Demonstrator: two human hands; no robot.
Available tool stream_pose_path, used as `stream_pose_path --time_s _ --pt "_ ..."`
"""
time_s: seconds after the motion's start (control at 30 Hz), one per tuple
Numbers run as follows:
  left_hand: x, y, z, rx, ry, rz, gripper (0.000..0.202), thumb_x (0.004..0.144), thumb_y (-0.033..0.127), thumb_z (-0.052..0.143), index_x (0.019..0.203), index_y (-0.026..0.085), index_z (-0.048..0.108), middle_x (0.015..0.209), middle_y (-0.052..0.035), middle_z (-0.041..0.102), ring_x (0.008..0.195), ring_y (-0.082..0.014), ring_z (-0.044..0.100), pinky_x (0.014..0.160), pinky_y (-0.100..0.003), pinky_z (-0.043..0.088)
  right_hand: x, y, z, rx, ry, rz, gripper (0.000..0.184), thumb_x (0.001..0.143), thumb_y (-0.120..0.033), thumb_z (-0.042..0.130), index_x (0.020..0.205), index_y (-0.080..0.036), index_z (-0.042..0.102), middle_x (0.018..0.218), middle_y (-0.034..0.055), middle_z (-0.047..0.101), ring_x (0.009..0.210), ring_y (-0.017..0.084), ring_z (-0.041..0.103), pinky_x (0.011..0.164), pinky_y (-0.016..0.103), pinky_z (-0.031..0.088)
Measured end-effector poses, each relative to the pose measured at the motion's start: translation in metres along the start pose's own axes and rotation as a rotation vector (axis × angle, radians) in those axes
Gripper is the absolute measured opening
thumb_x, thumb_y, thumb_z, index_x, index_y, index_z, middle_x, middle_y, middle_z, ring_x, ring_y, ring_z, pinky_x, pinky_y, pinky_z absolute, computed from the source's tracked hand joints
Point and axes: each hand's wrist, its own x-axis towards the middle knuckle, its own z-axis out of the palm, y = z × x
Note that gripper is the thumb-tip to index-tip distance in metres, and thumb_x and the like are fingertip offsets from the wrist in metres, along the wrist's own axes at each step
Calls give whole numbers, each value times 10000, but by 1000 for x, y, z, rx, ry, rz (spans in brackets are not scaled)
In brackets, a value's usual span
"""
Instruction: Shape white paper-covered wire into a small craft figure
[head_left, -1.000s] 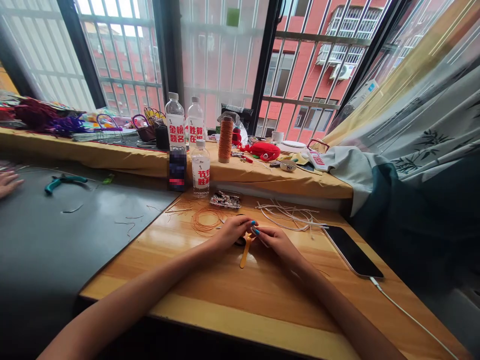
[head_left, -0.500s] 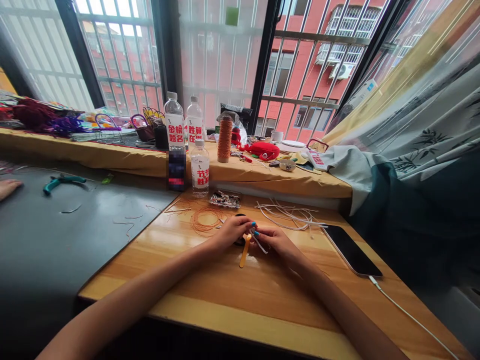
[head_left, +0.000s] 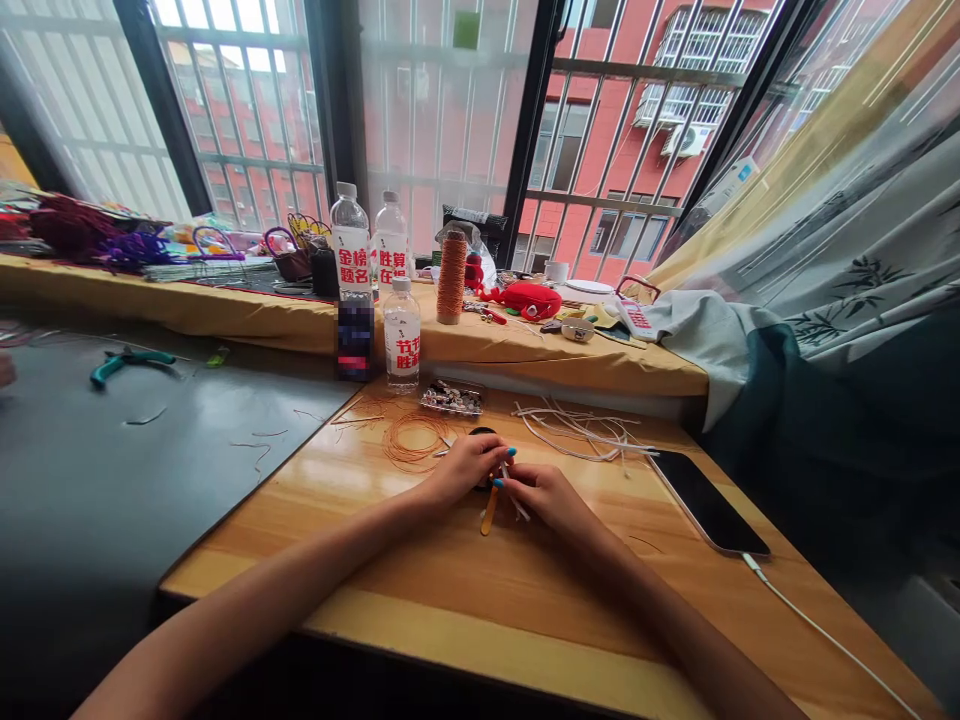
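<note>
Over the wooden table, my left hand (head_left: 471,465) is closed, its thumb and fingertips pinching a thin white cord (head_left: 521,512). My right hand (head_left: 546,490) pinches the same cord just below and to the right. The fingers hide most of the cord; its loose ends hang toward me. A flat yellow stick (head_left: 489,514) points down below the fingertips, its upper end hidden, so I cannot tell whether it is held. Behind my left hand is a dark round object (head_left: 481,432), mostly covered.
Coiled orange wire (head_left: 414,442), a tray of small parts (head_left: 453,397) and loose white cords (head_left: 577,430) lie beyond my hands. A phone (head_left: 709,500) is at right. On the grey table are teal pliers (head_left: 131,366); another person's hand (head_left: 6,369) shows at the left edge.
My right fingertips have slid a little down and left along the white cord, away from my left fingertips. The yellow stick has shifted slightly. The other person's hand has moved left, mostly out of view.
</note>
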Motion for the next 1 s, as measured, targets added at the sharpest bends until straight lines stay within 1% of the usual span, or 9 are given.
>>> stream_pose_path --time_s 0.1,0.2,0.27,0.4,0.47,0.57,0.7,0.87,1.0 --pt "1 1 0 -2 -19 -7 322 720 438 445 683 131 538 495 53 408 416 -53 357 379 -157 283 -1 -2 2 -32 45 -11 320 708 -441 499 660 -153 632 546 -9 536 496 107 445 474 214 347" --pt "2 4 -2 20 -58 -28 316 729 417 438 740 124 557 489 51 423 411 -53 354 386 -157 284 1 0 -1 100 -13 60 373 694 -499 483 677 -151 618 519 -13 522 448 97 445 439 208 348" --pt "2 7 -5 78 -74 -12 284 734 377 442 777 126 569 527 39 467 433 -59 376 409 -162 302 3 3 -4 171 -37 100 403 670 -531 491 688 -148 613 513 -13 522 428 90 445 422 202 342" --pt "2 9 -9 327 -40 173 201 750 279 436 735 145 586 671 -1 549 603 -95 475 547 -179 363 5 7 -7 203 -17 116 423 626 -544 530 736 -147 621 510 -21 510 418 80 437 407 191 317" --pt "1 7 -10 433 -32 232 204 765 252 417 698 149 579 675 -2 548 637 -101 481 585 -182 364 6 8 -6 176 -13 94 419 637 -543 521 741 -151 624 502 -26 495 414 77 418 406 192 313" --pt "1 4 -11 521 -32 256 204 779 204 382 693 151 560 644 7 525 604 -95 462 568 -182 354 6 11 -5 93 -22 24 387 708 -511 462 728 -158 618 519 -24 482 440 79 398 422 196 310" --pt "4 -2 -12 611 -40 308 188 770 159 379 680 155 544 635 8 508 603 -101 444 558 -187 331 4 11 -1 -96 1 -76 322 799 -401 376 689 -172 574 537 -27 459 504 98 403 476 208 320" --pt "3 -3 -14 736 -56 275 236 801 217 355 645 160 522 590 7 473 561 -106 421 515 -195 283 1 4 -3 -338 25 -144 285 830 -307 328 653 -179 510 642 4 518 607 128 456 581 240 359" --pt "-1 2 -15 862 -37 281 285 834 290 309 678 166 513 625 -3 480 560 -118 425 517 -210 271 0 2 -6 -527 18 -203 239 825 -288 361 684 -183 523 684 22 521 631 137 469 594 246 367"
